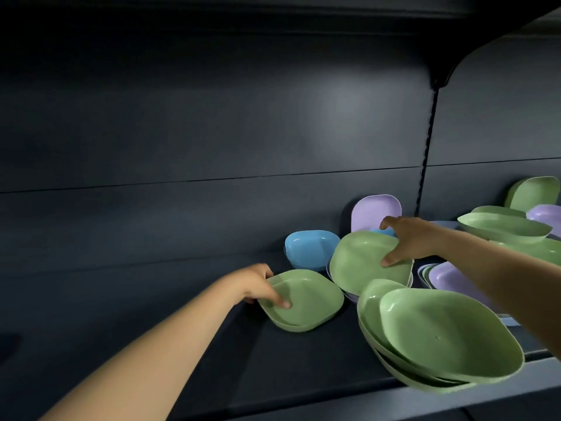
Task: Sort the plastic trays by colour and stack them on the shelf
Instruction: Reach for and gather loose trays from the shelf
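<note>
Plastic trays in green, blue and purple lie scattered on a dark shelf (182, 299). My left hand (261, 287) grips the left rim of a small stack of green trays (306, 302) lying flat on the shelf, thumb inside the top one. My right hand (409, 238) holds the upper right edge of a tilted green tray (361, 262), thumb on its upper face. A blue tray stack (309, 247) sits behind, and a purple tray (370, 211) leans on the back wall. Stacked green trays (440, 338) overhang the front edge.
More trays are jumbled at the right: green trays (504, 226), a purple tray (455, 281) nested among pale ones, another purple tray (546, 215). A slotted upright (425, 165) divides the back wall. The shelf's left half is bare dark surface.
</note>
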Motion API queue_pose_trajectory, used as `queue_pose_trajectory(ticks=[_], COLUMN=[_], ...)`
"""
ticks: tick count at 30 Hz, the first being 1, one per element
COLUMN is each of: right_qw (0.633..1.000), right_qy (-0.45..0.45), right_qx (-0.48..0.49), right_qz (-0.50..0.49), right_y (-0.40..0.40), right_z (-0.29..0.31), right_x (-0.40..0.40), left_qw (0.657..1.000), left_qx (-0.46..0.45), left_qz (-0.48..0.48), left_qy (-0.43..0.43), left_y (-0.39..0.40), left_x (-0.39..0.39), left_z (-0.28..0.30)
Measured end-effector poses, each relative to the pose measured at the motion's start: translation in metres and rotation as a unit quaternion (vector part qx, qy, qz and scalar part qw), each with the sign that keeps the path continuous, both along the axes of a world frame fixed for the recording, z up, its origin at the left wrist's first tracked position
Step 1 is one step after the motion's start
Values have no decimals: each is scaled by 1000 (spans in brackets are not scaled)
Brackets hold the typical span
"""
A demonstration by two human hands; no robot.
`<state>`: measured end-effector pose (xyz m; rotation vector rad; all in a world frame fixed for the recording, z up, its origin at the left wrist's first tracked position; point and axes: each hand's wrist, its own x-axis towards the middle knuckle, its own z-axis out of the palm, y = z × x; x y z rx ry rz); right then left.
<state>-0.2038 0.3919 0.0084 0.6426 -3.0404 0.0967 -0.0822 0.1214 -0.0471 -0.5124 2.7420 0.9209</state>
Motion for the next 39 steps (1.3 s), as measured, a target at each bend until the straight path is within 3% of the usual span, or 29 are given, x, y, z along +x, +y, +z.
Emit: queue_pose_trajectory(ticks=[12,19,23,30,39], right_qw=[998,980,961,930,888], right_qy=[-56,-85,-70,-19,-28], right_qx=[-24,-177,-266,-368,-456], right_qz=[0,-5,-8,-3,50], right_y=[-2,-6,-14,-43,-122], right_z=[-3,3,11,34,53], right_x=[-22,-24,-18,16,103], left_qw=[997,974,959,939,945], left_qx=[33,170,204,225,184], left_qz=[74,134,147,139,128], left_qy=[0,74,134,219,236], left_y=[-10,-18,-19,-49,-142], left_x=[-14,-10,-1,33,119], left_z=[-16,-12,-2,31,64])
